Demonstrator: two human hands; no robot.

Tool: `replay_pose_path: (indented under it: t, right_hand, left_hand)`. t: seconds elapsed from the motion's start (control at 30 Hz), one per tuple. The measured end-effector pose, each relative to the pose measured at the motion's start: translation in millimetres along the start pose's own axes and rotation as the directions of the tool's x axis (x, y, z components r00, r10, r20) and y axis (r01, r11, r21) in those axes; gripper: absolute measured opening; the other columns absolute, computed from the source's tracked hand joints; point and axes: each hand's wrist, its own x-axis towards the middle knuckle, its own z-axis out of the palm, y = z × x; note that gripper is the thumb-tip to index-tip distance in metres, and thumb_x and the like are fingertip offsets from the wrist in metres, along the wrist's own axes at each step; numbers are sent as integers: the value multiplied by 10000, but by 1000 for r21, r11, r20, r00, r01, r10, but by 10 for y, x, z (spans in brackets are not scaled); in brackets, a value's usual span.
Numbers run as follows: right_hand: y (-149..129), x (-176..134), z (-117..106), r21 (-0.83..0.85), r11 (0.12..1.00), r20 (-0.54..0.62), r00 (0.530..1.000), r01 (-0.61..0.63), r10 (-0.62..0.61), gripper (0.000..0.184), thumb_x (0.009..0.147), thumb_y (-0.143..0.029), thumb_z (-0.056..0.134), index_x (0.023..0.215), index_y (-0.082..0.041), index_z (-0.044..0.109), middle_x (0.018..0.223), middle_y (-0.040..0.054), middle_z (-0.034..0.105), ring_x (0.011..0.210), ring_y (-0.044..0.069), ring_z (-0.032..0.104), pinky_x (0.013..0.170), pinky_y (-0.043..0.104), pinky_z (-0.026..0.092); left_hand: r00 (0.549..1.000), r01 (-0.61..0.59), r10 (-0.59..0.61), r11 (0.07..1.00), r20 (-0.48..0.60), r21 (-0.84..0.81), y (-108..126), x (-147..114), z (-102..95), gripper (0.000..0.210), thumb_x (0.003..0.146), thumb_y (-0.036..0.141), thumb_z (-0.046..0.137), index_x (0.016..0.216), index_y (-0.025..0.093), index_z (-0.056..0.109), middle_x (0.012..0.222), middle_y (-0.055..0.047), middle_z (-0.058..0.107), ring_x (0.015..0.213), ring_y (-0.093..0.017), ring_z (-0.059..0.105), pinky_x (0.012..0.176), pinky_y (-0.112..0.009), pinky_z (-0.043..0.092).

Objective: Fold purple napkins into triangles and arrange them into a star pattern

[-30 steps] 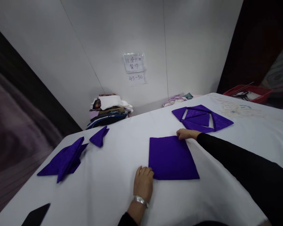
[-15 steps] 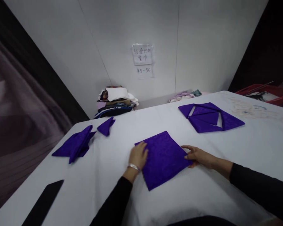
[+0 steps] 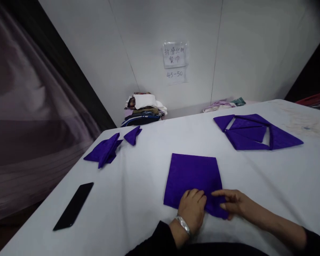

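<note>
A purple napkin point(image 3: 193, 172), folded to a rough square, lies on the white-covered table in front of me. My left hand point(image 3: 192, 207), with a silver bracelet at the wrist, is on its near edge with the fingers bent together on the cloth; its thumb is hidden. At the near right corner my right hand point(image 3: 233, 202) pinches the cloth between thumb and fingers, and the fabric there is bunched and slightly raised.
Folded purple pieces point(image 3: 104, 151) and a small purple piece point(image 3: 132, 135) lie at the left, near a black flat phone-like slab point(image 3: 74, 206). Farther right is a larger purple arrangement point(image 3: 252, 133). Stacked clothes point(image 3: 144, 108) stand by the wall under a paper sign point(image 3: 175, 57).
The napkin has turned and come nearer to me. My left hand has moved from its left side to the near edge. My right hand still pinches a corner, now lower.
</note>
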Motion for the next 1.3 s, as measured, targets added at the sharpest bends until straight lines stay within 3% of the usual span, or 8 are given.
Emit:
replay_pose_path:
  t: [0.13, 0.27, 0.37, 0.53, 0.73, 0.9, 1.03, 1.3]
  right_hand:
    - [-38, -143, -96, -248, 962, 28, 994, 112, -109, 485, 806, -485, 525, 1226, -244, 538, 783, 46, 641, 693, 191, 599, 643, 348, 498]
    - [-102, -158, -250, -668, 656, 16, 888, 351, -460, 566, 790, -396, 584, 1324, -305, 420, 1233, 88, 521, 1112, 276, 474, 915, 449, 404]
    - [-102, 0, -238, -738, 523, 84, 826, 427, -557, 586, 797, -308, 558, 1352, -287, 371, 1329, 80, 453, 1215, 277, 384, 996, 470, 322]
    - [-285, 452, -108, -619, 672, 57, 876, 407, -478, 287, 787, -198, 447, 1006, -236, 628, 910, 33, 664, 843, 201, 591, 776, 349, 461]
    - [-641, 1135, -152, -445, 832, 76, 939, 333, -335, 174, 753, -303, 525, 832, -185, 625, 747, 3, 642, 651, 150, 562, 600, 267, 440]
    - [-757, 1590, -154, -629, 733, 23, 948, 260, -317, 125, 736, -279, 550, 760, -182, 624, 720, 5, 639, 641, 153, 564, 603, 265, 430]
    - [-769, 1786, -116, -700, 686, -38, 949, 199, -314, 173, 723, -235, 572, 873, -182, 641, 852, 40, 665, 758, 184, 596, 682, 276, 435]
    - [-680, 1894, -35, -818, 571, -152, 930, 72, -336, 377, 787, -299, 563, 1146, -184, 559, 1038, 99, 651, 935, 227, 597, 757, 292, 426]
  left_hand:
    - [989, 87, -106, 981, -101, -175, -20, -43, -67, 406, 729, 86, 452, 1082, 229, 591, 1109, -6, 643, 1047, -180, 537, 949, -360, 409]
    - [966, 171, -221, 935, -134, -312, -38, -48, -128, 365, 738, 107, 443, 1038, 217, 620, 1027, -15, 673, 978, -173, 580, 909, -344, 437]
    - [961, 176, -236, 922, -142, -346, -28, -24, -151, 309, 765, 144, 452, 1005, 205, 637, 984, -27, 681, 943, -177, 595, 880, -333, 444]
    - [933, 269, -337, 887, -127, -376, -26, 0, -203, 261, 826, 240, 433, 969, 203, 648, 873, -35, 689, 844, -183, 611, 782, -311, 463]
    - [802, 535, -588, 785, -106, -312, -215, -147, -327, 586, 803, 383, 494, 1328, 151, 375, 690, -22, 642, 776, -228, 620, 721, -339, 472]
    - [765, 551, -614, 780, -195, -297, -447, -378, -373, 619, 790, 331, 492, 1357, 173, 300, 955, -66, 639, 924, -218, 588, 805, -343, 451]
    - [738, 543, -602, 798, -304, -262, -582, -513, -339, 553, 794, 309, 466, 1315, 163, 352, 849, -29, 614, 776, -191, 570, 745, -354, 452]
    - [709, 512, -570, 821, -416, -253, -674, -578, -288, 465, 798, 244, 457, 1252, 144, 433, 807, -23, 605, 769, -188, 549, 756, -379, 440]
